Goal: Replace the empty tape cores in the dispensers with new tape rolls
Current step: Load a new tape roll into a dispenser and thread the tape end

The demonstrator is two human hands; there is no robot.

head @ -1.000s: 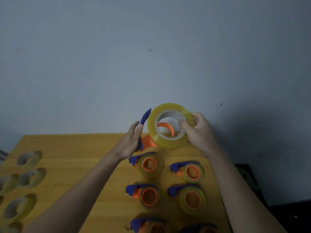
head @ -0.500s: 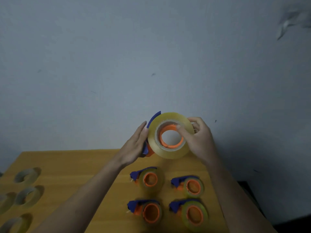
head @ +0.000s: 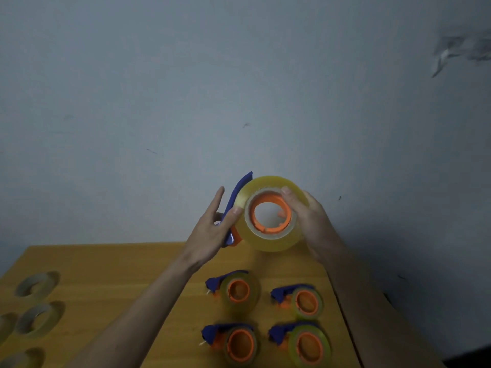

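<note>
I hold a blue and orange tape dispenser (head: 237, 192) up in front of the wall, above the table's far edge. A full yellowish tape roll (head: 268, 239) sits on its orange hub. My left hand (head: 212, 229) grips the dispenser's blue handle, thumb on the roll's left edge. My right hand (head: 308, 216) grips the roll from the right, thumb on the inner rim and fingers behind. The orange hub fills the roll's core.
Several dispensers loaded with tape, such as one dispenser (head: 233, 289), lie in two columns on the wooden table (head: 119, 264). Several empty tape cores, such as one core (head: 37, 285), lie at the left edge. The table's right edge drops off beside my right forearm.
The roll went from held off the orange hub to seated over it. Both hands and the dispenser rose slightly and turned more face-on to me.
</note>
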